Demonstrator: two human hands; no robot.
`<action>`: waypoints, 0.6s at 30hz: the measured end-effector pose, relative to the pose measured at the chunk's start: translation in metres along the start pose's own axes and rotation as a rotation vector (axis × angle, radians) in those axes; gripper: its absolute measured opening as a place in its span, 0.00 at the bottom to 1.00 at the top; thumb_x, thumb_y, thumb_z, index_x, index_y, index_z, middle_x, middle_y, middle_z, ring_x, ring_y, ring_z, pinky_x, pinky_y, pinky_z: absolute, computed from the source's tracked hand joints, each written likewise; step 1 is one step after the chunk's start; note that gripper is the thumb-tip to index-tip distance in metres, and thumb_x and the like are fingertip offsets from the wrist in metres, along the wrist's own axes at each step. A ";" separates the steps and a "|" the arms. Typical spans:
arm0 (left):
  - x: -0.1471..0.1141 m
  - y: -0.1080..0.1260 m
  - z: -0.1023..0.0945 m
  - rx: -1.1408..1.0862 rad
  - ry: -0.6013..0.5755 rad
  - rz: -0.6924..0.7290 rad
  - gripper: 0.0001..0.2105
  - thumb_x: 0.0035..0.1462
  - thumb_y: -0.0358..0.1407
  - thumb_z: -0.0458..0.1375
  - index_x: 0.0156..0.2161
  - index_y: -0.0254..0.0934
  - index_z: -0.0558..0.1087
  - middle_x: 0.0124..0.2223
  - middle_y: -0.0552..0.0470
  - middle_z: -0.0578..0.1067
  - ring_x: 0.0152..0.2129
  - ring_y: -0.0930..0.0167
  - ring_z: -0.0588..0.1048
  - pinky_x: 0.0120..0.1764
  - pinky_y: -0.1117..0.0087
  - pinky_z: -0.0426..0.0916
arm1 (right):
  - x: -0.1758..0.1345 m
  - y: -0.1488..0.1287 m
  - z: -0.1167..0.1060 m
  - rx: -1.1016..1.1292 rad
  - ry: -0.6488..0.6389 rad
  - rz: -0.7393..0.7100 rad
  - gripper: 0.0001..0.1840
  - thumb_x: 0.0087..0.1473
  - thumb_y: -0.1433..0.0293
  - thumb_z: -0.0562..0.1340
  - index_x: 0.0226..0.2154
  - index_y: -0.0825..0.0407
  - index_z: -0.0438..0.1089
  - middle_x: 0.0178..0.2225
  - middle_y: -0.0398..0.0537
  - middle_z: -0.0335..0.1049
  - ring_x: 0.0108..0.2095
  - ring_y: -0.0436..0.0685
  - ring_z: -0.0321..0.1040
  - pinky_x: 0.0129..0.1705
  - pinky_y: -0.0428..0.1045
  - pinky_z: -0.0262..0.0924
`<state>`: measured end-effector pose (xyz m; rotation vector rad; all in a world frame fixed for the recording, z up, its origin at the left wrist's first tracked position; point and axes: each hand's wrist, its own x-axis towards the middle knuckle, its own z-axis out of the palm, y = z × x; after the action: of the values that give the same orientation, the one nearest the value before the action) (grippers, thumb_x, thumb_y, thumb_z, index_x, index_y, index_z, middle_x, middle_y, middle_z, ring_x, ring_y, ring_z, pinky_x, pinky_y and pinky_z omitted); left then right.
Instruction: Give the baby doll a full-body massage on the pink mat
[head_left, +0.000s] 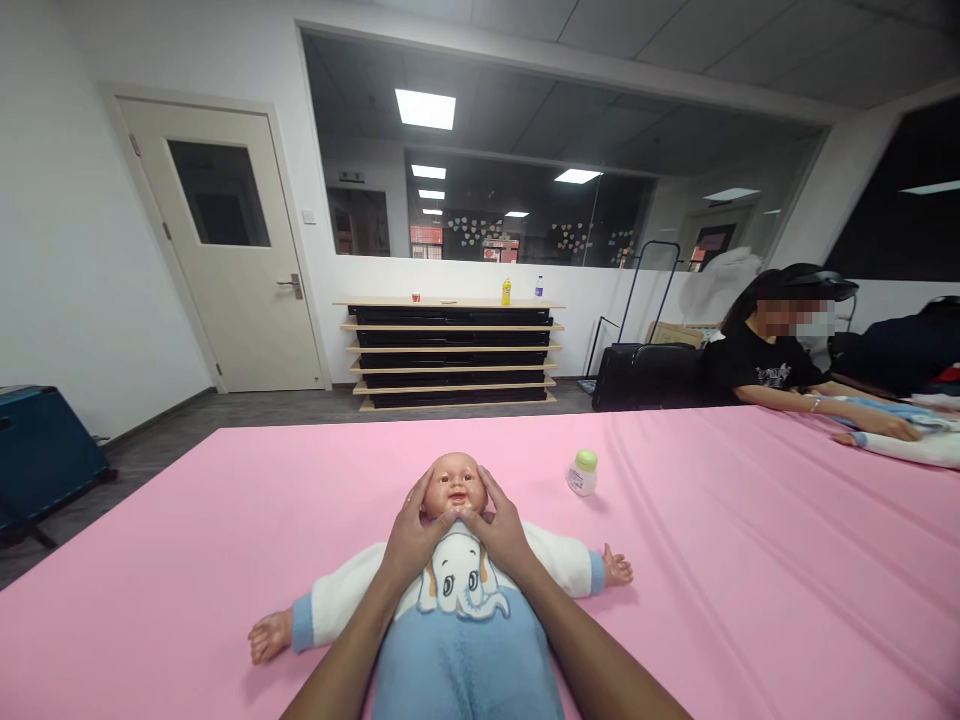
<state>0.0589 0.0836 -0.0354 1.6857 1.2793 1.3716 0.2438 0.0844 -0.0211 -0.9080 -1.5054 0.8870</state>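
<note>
A baby doll (459, 590) lies on its back on the pink-covered table (675, 620), arms stretched out to both sides. It wears a white and blue outfit with an elephant on the chest. My left hand (412, 530) cups one side of the doll's head, thumb at the chin. Against the other side of the head rests my right hand (501, 520), its thumb also by the chin. The fingers of both hands curve up along the cheeks. To the right of the head stands a small white bottle (582, 474) with a green cap, untouched.
A co-worker (780, 350) in a black top leans over the table's far right, hands on another clothed doll (907, 445). Behind the table is a low stack of shelves (454, 350) holding a yellow bottle (506, 291). A dark blue case (52, 455) stands at left.
</note>
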 end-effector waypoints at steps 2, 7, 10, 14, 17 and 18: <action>0.000 0.000 0.000 -0.009 0.012 0.005 0.34 0.58 0.49 0.58 0.66 0.42 0.55 0.67 0.46 0.59 0.63 0.62 0.59 0.63 0.59 0.54 | 0.000 -0.002 0.000 0.010 0.013 0.006 0.39 0.52 0.53 0.65 0.62 0.50 0.60 0.63 0.52 0.58 0.64 0.65 0.52 0.65 0.62 0.49; 0.000 0.003 0.000 -0.034 0.012 -0.010 0.31 0.60 0.49 0.54 0.66 0.42 0.57 0.66 0.46 0.60 0.63 0.62 0.58 0.64 0.58 0.53 | 0.000 -0.001 0.000 0.017 0.019 0.024 0.38 0.52 0.53 0.65 0.62 0.49 0.61 0.62 0.51 0.58 0.65 0.65 0.52 0.66 0.62 0.49; -0.001 0.004 0.000 -0.025 -0.007 -0.007 0.39 0.53 0.48 0.62 0.67 0.43 0.53 0.67 0.45 0.59 0.63 0.60 0.60 0.62 0.57 0.56 | 0.000 0.002 0.000 0.008 -0.001 0.003 0.42 0.49 0.55 0.68 0.63 0.48 0.58 0.64 0.50 0.56 0.65 0.66 0.52 0.65 0.62 0.51; 0.000 0.002 0.000 -0.037 0.029 -0.006 0.29 0.62 0.50 0.51 0.65 0.42 0.59 0.66 0.47 0.60 0.64 0.63 0.58 0.65 0.58 0.50 | 0.001 0.006 0.000 -0.007 -0.003 0.004 0.33 0.59 0.54 0.59 0.63 0.49 0.59 0.65 0.49 0.54 0.66 0.62 0.48 0.68 0.60 0.43; 0.001 0.001 0.000 -0.037 0.010 -0.010 0.33 0.58 0.50 0.56 0.66 0.41 0.56 0.67 0.46 0.60 0.63 0.62 0.59 0.64 0.58 0.53 | 0.001 0.009 0.000 -0.018 -0.012 0.001 0.37 0.56 0.55 0.63 0.64 0.49 0.56 0.65 0.50 0.52 0.66 0.62 0.48 0.67 0.61 0.45; 0.001 0.001 0.000 -0.032 -0.003 -0.011 0.37 0.55 0.50 0.60 0.66 0.41 0.55 0.67 0.45 0.59 0.63 0.61 0.59 0.63 0.58 0.55 | 0.001 0.009 0.000 -0.020 -0.016 -0.003 0.40 0.54 0.55 0.65 0.65 0.49 0.55 0.66 0.50 0.51 0.66 0.64 0.49 0.66 0.61 0.47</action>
<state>0.0589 0.0839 -0.0345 1.6560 1.2564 1.3763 0.2441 0.0892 -0.0288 -0.9155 -1.5313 0.8801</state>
